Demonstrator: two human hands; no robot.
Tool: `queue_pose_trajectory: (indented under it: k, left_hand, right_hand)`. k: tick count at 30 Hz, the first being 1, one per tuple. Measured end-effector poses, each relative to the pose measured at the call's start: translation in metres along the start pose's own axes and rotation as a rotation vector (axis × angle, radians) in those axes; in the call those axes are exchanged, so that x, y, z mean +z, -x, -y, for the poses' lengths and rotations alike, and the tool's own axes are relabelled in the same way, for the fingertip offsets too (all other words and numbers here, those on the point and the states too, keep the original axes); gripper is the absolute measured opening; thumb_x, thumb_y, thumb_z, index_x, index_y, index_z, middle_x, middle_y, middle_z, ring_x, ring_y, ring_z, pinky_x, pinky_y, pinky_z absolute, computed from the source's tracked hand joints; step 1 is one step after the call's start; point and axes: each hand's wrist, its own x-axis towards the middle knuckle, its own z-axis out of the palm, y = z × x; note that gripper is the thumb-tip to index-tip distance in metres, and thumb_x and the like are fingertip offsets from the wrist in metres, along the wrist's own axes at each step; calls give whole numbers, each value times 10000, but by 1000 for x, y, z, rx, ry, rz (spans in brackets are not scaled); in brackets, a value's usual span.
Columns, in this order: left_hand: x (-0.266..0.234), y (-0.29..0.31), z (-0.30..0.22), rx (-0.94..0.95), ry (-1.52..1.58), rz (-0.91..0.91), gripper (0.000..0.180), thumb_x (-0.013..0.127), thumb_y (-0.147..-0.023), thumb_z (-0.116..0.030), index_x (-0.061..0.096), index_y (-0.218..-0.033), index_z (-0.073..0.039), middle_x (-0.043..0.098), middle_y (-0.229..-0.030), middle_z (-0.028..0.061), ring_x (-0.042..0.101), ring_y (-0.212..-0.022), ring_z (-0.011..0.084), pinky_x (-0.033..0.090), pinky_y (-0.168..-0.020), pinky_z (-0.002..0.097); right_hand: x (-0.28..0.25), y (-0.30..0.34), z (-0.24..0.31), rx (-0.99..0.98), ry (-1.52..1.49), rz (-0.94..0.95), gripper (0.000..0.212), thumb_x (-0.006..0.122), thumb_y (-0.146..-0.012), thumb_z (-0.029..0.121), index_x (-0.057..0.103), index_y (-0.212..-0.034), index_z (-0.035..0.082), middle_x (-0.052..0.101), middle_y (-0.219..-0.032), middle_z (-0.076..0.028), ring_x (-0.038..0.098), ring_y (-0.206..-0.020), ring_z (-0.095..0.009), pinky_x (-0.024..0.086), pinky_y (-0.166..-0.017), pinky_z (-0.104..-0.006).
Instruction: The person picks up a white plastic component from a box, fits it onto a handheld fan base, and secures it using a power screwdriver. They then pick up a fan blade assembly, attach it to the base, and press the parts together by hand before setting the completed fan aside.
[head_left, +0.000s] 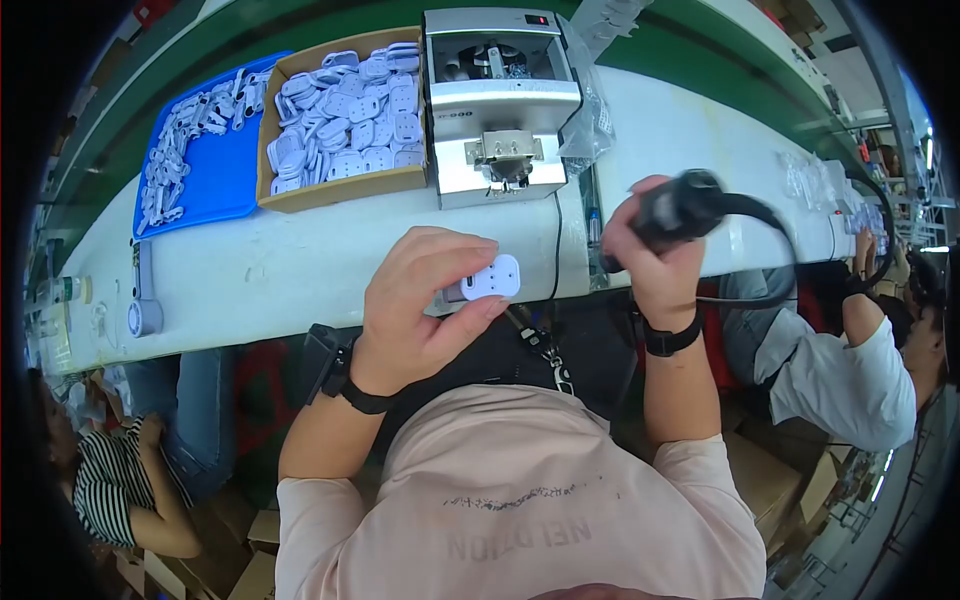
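Over the front edge of the white bench, my left hand [410,300] pinches a small white plastic housing [492,279] between thumb and fingers. The housing is rounded, with several small dark holes in its upper face. To its right, my right hand [655,245] is wrapped round a black electric screwdriver [682,208], partly smeared by motion. The tool is tilted and apart from the housing; I cannot make out its tip. From it a thick black cable [780,235] loops to the right. Beyond my hands stands a silver screw feeder [505,110].
A cardboard box [345,190] full of similar white housings stands left of the feeder. Beside it, a blue tray [215,185] holds slim white parts. A grey-white device with a round end [145,315] lies at the bench's left. Seated people [845,375] flank me on both sides.
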Motion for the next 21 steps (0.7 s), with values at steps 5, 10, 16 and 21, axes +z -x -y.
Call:
queue_pose_trajectory:
  k: [5, 10, 16, 21]
  left_hand:
    - [-4, 2, -3, -57, 5, 50, 353, 816, -861, -54, 681, -1187, -35, 745, -1168, 167, 688, -1039, 309, 530, -920, 401]
    - [3, -4, 2, -5, 1, -6, 402, 873, -805, -68, 706, -1169, -47, 751, -1091, 131, 693, -932, 304, 551, -806, 381]
    - [0, -1, 2, -11, 20, -24, 394, 871, -808, -90, 705, -1162, -48, 744, -1077, 120, 687, -933, 315, 544, -822, 394]
    - [1, -3, 1, -43, 22, -42, 397, 872, -808, -106, 701, -1162, -45, 736, -1071, 120, 679, -935, 324, 537, -823, 396]
  right_hand:
    - [32, -26, 52, -435, -317, 91, 445, 666, -888, -74, 502, -1281, 58, 627, -833, -93, 598, -687, -214, 541, -708, -403]
    - [81, -65, 45, -553, -260, 84, 411, 692, -903, -51, 513, -1258, 50, 636, -828, -87, 616, -664, -213, 541, -667, -379]
    - [94, -76, 48, -331, -150, 219, 378, 709, -891, -50, 544, -1222, 26, 654, -838, -82, 655, -673, -187, 533, -630, -336]
    - [90, -63, 42, -106, -96, 200, 401, 697, -877, -69, 536, -1233, 22, 647, -834, -78, 648, -662, -187, 527, -616, -332]
